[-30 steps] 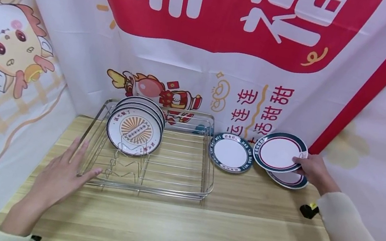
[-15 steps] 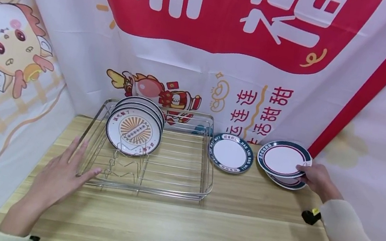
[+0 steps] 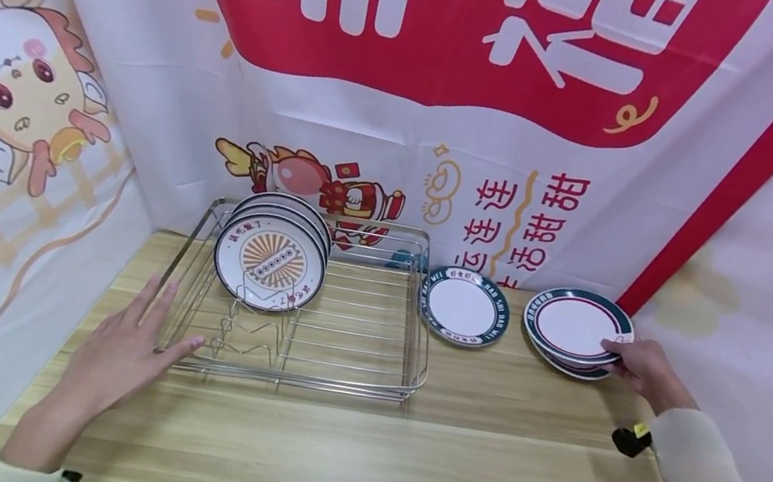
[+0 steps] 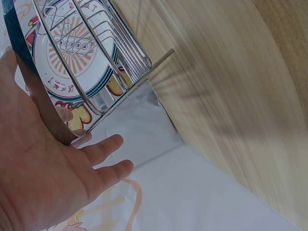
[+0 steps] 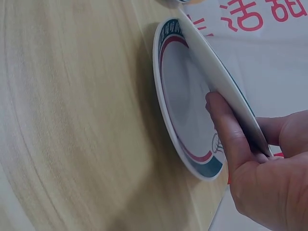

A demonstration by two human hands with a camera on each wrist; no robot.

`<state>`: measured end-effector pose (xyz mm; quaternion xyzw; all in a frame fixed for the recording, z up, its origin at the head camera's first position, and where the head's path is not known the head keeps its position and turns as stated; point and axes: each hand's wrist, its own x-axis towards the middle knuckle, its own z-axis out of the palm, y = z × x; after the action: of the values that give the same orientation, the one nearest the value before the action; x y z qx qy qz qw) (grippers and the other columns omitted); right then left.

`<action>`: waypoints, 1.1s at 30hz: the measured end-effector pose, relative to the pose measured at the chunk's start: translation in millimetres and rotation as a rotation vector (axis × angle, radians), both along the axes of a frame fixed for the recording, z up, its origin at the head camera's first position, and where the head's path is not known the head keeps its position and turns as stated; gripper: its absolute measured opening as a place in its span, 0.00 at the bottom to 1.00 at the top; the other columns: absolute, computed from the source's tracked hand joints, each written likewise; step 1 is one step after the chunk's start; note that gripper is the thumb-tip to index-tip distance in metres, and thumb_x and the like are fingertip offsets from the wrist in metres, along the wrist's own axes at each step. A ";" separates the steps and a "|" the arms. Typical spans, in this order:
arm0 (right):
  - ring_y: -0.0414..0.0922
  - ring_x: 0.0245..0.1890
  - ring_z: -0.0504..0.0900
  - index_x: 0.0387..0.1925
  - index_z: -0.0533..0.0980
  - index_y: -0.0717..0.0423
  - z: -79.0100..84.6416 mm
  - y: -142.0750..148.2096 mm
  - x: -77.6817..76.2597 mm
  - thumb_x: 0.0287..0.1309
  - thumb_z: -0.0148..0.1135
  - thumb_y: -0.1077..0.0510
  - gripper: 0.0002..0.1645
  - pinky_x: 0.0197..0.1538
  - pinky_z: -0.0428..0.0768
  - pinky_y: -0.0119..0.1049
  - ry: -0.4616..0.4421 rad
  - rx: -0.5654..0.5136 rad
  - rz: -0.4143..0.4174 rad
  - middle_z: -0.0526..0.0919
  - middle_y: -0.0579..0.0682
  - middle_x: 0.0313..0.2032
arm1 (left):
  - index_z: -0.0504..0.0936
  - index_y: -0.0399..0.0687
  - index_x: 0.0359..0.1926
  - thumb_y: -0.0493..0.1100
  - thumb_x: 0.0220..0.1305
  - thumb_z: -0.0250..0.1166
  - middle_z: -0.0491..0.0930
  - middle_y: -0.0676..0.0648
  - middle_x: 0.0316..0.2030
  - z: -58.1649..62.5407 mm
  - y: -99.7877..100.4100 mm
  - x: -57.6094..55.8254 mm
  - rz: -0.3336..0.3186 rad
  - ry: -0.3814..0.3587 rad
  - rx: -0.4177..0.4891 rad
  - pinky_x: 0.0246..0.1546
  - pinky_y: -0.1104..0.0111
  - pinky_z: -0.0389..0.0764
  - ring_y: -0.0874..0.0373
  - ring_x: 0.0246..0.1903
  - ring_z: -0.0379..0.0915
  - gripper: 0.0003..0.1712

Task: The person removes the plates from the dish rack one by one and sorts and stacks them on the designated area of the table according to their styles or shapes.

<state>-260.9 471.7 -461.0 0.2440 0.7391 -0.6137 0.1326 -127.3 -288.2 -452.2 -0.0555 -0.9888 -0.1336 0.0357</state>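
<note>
My right hand (image 3: 650, 371) pinches the right edge of a white plate (image 3: 574, 325) with a dark green rim and a red ring, thumb on top and fingers underneath. In the right wrist view this held plate (image 5: 219, 72) tilts over a matching lower plate (image 5: 185, 101) on the table, their far edges close together. My left hand (image 3: 119, 350) has its fingers spread at the left front corner of the wire dish rack (image 3: 348, 387). The left wrist view shows the rack's flat metal side band (image 4: 41, 103) against this hand. White plates with a sunburst print (image 3: 269, 263) lean upright at the rack's left.
Another green-rimmed plate (image 3: 464, 308) lies flat on the wooden table (image 3: 351, 463), just right of the rack. Printed cloth (image 3: 375, 121) hangs behind the table and along both sides. Small wire dividers (image 3: 251, 329) stand inside the rack at the front left.
My right hand has moved right and down with the held plate, which now covers more of the plate beneath it. The left hand and the rack have stayed in place.
</note>
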 end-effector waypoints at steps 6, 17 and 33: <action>0.40 0.19 0.86 0.47 0.71 0.69 -5.1 3.0 4.2 0.76 0.59 0.63 0.10 0.28 0.87 0.30 0.004 -0.021 0.013 0.86 0.48 0.20 | 0.35 0.46 0.86 0.72 0.76 0.53 0.27 0.36 0.84 0.1 -0.7 -0.4 0.005 -0.006 0.007 0.67 0.22 0.57 0.11 0.68 0.53 0.58; 0.40 0.22 0.89 0.46 0.71 0.70 -11.6 11.0 13.6 0.77 0.58 0.64 0.09 0.32 0.89 0.32 0.001 -0.065 -0.003 0.87 0.50 0.22 | 0.36 0.45 0.86 0.72 0.77 0.52 0.27 0.36 0.84 -2.2 -1.1 -1.1 0.008 -0.012 0.006 0.67 0.23 0.57 0.11 0.69 0.52 0.58; 0.48 0.22 0.82 0.21 0.77 0.64 -29.8 21.9 22.3 0.70 0.66 0.43 0.31 0.31 0.74 0.35 0.114 0.820 0.205 0.80 0.51 0.16 | 0.36 0.46 0.86 0.73 0.76 0.52 0.27 0.36 0.84 -2.1 -0.7 -1.7 0.015 -0.016 0.010 0.67 0.22 0.56 0.12 0.69 0.52 0.58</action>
<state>-238.6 493.6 -490.8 0.1677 0.9485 -0.2650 0.0438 -129.0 -288.9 -454.3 -0.0467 -0.9888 -0.1386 0.0291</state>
